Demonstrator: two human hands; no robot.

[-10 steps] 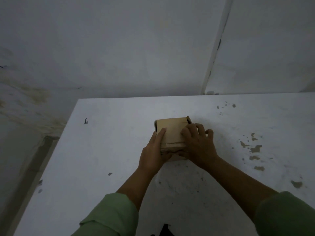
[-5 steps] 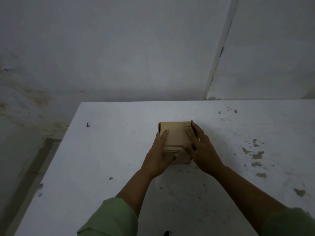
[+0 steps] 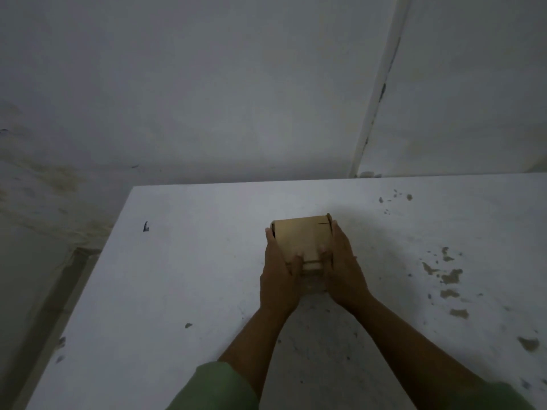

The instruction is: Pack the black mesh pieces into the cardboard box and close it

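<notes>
Near the table's [image 3: 207,261] far edge, the cardboard box [image 3: 302,238] looks closed (no mesh visible), left hand [image 3: 279,279] and right hand [image 3: 344,273] clasping its sides, thumbs pressing the lid's front edge.

A dim, stained white wall [image 3: 236,84] rises behind a chipped white table [image 3: 177,291].

cardboard box [image 3: 302,236]: closed, upright on the surface [image 3: 177,276]
plain tan, top flap down, thin dark slit near its far right corner.
</notes>
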